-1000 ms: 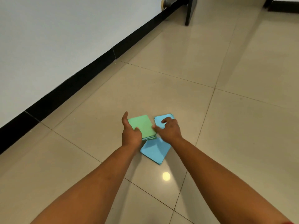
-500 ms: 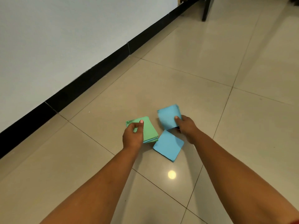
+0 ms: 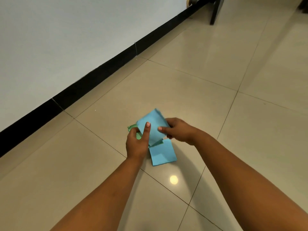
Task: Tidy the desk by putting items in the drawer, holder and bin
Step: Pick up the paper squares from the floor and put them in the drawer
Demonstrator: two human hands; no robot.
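A blue paper sheet (image 3: 152,124) lies over a green stack of paper (image 3: 132,128), of which only a corner and a thin lower edge show. My left hand (image 3: 136,144) grips the green stack, its thumb pressed on the blue sheet. My right hand (image 3: 179,130) pinches the blue sheet's right edge between thumb and fingers. A second blue sheet (image 3: 162,153) lies flat on the beige tiled floor (image 3: 183,90) just below both hands. No drawer, holder or bin is in view.
A white wall (image 3: 58,39) with a black skirting board (image 3: 100,72) runs diagonally along the left. A dark furniture leg (image 3: 215,10) stands at the top right. A lamp's reflection (image 3: 173,179) glints on the tiles near my forearms.
My right hand has carried the blue sheet leftward onto the green stack, and my left thumb has come down on it. The other blue sheet stays on the floor.
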